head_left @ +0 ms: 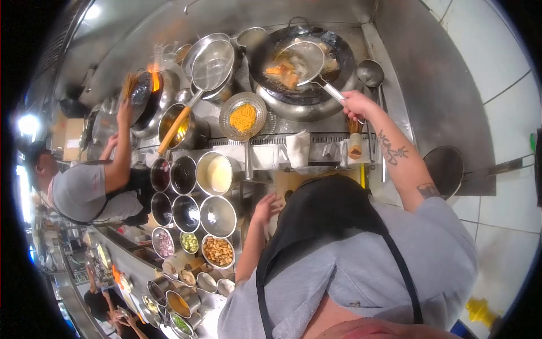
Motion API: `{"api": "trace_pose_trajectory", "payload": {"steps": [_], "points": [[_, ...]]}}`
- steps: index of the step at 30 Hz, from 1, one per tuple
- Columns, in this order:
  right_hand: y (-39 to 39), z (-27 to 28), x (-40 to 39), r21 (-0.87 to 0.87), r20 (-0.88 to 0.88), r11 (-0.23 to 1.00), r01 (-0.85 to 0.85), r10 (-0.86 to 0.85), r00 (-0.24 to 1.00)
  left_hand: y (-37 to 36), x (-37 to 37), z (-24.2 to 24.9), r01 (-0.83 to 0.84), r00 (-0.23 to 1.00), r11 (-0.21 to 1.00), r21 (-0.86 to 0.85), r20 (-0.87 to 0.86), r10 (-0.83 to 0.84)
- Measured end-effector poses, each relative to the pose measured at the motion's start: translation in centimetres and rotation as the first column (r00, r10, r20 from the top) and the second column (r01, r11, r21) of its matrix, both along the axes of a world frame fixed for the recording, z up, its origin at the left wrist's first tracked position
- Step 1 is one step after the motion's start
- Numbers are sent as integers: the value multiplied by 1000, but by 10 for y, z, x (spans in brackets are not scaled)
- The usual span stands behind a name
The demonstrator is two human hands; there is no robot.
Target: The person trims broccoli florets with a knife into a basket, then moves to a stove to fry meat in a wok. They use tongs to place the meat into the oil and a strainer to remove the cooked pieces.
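Note:
My right hand (pixel 361 105) is closed round the metal handle of a wire mesh skimmer (pixel 307 56). The skimmer's basket lies over bubbling oil in a large black wok (pixel 353 59), right beside golden-brown fried pieces (pixel 284 74). Pale pieces float near the wok's far side. My left hand (pixel 267 207) hangs by my waist with its fingers apart and nothing in it, right of the steel containers. A perforated ladle (pixel 224 117) holding shredded orange-yellow food (pixel 243 117) rests on the stove left of the wok.
A wooden-handled strainer (pixel 212 65) lies across pots. Several steel containers hold sauces, nuts (pixel 218 251) and chopped vegetables. A ladle (pixel 370 73), a bamboo brush (pixel 354 144) and a folded cloth (pixel 297 148) sit nearby. A co-worker (pixel 84 189) works left beside a flaming wok (pixel 164 101).

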State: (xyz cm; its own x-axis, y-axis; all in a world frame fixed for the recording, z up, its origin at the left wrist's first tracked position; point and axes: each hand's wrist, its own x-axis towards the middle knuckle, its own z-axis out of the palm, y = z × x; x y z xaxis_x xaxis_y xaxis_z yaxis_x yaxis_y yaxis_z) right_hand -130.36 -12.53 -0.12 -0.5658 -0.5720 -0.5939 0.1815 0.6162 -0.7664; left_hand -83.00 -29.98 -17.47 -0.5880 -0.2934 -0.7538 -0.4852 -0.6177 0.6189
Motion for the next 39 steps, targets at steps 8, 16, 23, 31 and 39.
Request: {"api": "trace_pose_trajectory", "payload": {"steps": [8,16,23,31,39], "points": [[9,-1,34,-57,-182,998,20,-30,983,12,153,-99,121,909,978,-172,414,-40],[6,-29,48,-139,-693,990,-18,-84,716,79,192,-160,-263,807,965,14,551,212],[-8,10,83,80,-745,977,199,-74,663,40,182,-191,-166,915,986,7,375,151],[-4,6,58,-22,-844,976,215,-134,520,18,167,-170,-232,905,972,29,373,205],[24,-31,10,-43,-913,974,222,-129,388,28,193,-202,162,953,979,-125,276,-123]]}}
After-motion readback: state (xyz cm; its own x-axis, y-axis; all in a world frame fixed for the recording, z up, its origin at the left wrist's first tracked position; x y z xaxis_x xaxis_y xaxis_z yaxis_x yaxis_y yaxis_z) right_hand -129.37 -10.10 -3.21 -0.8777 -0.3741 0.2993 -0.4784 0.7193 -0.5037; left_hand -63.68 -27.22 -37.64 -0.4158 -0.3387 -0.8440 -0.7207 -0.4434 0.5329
